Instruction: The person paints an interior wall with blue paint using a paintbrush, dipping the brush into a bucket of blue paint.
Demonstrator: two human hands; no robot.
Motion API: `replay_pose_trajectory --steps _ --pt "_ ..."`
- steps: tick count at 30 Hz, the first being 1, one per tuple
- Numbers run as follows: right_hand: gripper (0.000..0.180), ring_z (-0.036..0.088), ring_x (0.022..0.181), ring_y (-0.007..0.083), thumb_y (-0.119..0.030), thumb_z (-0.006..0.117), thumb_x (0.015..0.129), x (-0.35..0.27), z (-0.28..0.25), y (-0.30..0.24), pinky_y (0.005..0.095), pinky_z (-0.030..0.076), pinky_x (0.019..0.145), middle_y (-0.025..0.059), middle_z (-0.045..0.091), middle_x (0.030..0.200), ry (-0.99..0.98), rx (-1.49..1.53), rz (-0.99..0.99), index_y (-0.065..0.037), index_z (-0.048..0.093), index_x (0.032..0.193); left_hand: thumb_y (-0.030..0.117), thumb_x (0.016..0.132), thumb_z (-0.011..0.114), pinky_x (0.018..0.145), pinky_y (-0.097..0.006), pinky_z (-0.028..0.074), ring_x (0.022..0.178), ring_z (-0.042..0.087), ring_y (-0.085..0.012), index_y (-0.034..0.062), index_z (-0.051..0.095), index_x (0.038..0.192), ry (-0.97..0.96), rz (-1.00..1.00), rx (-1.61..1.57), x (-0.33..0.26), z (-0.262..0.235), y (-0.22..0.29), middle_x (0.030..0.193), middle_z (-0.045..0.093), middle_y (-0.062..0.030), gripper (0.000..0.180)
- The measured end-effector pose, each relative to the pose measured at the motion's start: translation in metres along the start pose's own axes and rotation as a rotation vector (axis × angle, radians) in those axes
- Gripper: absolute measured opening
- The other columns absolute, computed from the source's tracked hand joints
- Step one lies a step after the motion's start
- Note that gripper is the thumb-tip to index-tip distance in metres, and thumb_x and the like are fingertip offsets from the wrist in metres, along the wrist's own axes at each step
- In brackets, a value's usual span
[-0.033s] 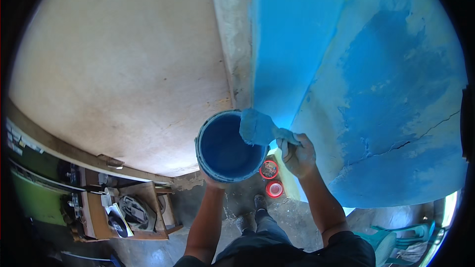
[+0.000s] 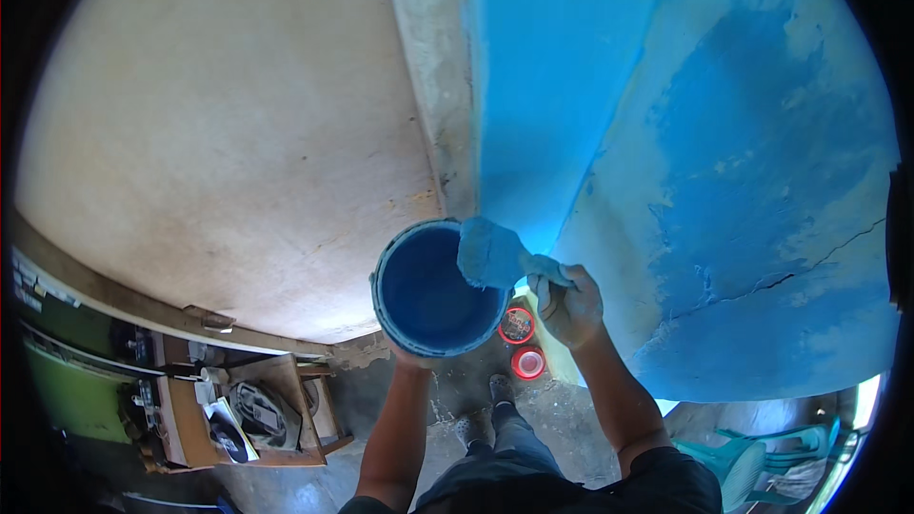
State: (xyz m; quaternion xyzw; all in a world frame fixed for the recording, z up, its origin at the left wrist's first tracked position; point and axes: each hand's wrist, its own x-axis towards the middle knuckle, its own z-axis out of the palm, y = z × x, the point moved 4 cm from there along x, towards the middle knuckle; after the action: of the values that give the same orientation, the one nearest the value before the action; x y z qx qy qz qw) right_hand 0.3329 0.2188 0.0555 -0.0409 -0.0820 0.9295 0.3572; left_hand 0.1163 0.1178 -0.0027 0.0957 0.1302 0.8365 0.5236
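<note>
A round paint bucket (image 2: 378, 309) is held up in front of me, its inside coated deep blue. My left hand (image 2: 412, 358) supports it from below at the near side; most of those fingers are hidden by the bucket. In my right hand (image 2: 572, 309) is a wide paintbrush (image 2: 491, 255) covered in blue paint, gripped by its handle. Its bristle end lies over the bucket's right rim. Beyond the bucket rises a bright blue painted wall strip (image 2: 552, 67), beside a patchy blue and grey wall (image 2: 752, 162) with a crack.
A pale unpainted wall (image 2: 228, 143) stands at left. Two red containers (image 2: 527, 363) sit on the floor by the wall's foot. A wooden table (image 2: 281, 376) with a bag (image 2: 265, 416) is at lower left, green plastic chairs (image 2: 738, 466) at lower right.
The bucket and the brush have shifted slightly left and nearer to me in the picture. Both hands keep their hold.
</note>
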Motion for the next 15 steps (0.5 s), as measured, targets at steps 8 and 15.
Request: replay_pose_trajectory --steps 8,15 --pt "0.038 0.072 0.079 0.0225 -0.003 0.064 0.098 -0.04 -0.155 0.036 0.0331 0.064 0.073 0.0168 0.07 0.115 0.283 0.121 -0.118 0.006 0.056 0.134 0.051 0.105 0.053 0.108 -0.063 0.048 0.138 0.053 -0.0407 0.011 0.044 0.155 0.049 -0.487 -0.379 -0.021 -0.093 -0.066 0.153 0.052 -0.0169 0.064" --pt "0.04 0.066 0.079 0.0141 -0.009 0.069 0.096 -0.067 -0.25 0.048 0.0269 0.054 0.065 0.0071 0.067 0.106 0.205 -0.007 -0.145 0.001 0.06 0.133 0.054 0.099 0.062 0.091 -0.058 0.05 0.123 0.059 -0.0374 0.017 0.051 0.147 -0.086 -0.417 -0.028 -0.023 -0.202 -0.073 0.14 0.06 -0.0135 0.062"
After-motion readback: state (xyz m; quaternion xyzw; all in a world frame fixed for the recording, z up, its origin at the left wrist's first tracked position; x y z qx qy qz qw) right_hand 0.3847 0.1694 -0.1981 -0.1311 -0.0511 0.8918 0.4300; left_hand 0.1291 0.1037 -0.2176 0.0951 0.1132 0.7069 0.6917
